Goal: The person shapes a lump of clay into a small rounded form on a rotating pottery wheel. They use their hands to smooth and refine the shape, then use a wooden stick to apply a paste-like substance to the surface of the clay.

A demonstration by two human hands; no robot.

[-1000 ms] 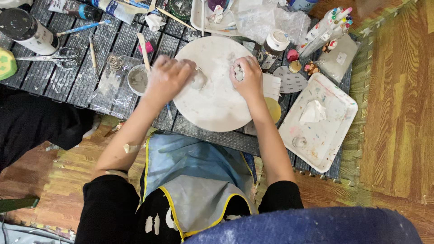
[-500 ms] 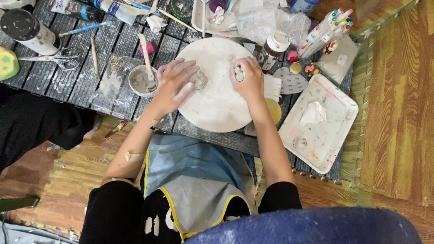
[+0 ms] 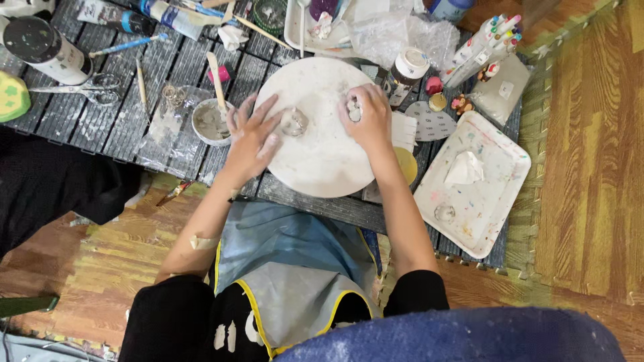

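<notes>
Two hands rest on a round white board (image 3: 322, 161). Left hand (image 3: 251, 137), fingers spread flat, touches a small grey clay lump (image 3: 294, 123) near the board's centre; right hand (image 3: 367, 115) is curled around a smaller clay piece (image 3: 353, 107). Bare, chalky board lies open toward the person. A small bowl (image 3: 206, 124) sits just beside the left edge; a rectangular paint-flecked tray (image 3: 496, 201) lies right, on the dark slatted table (image 3: 114, 121).

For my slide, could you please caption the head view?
Left hand on round white board beside small grey clay lump; right hand pinching clay.
</notes>
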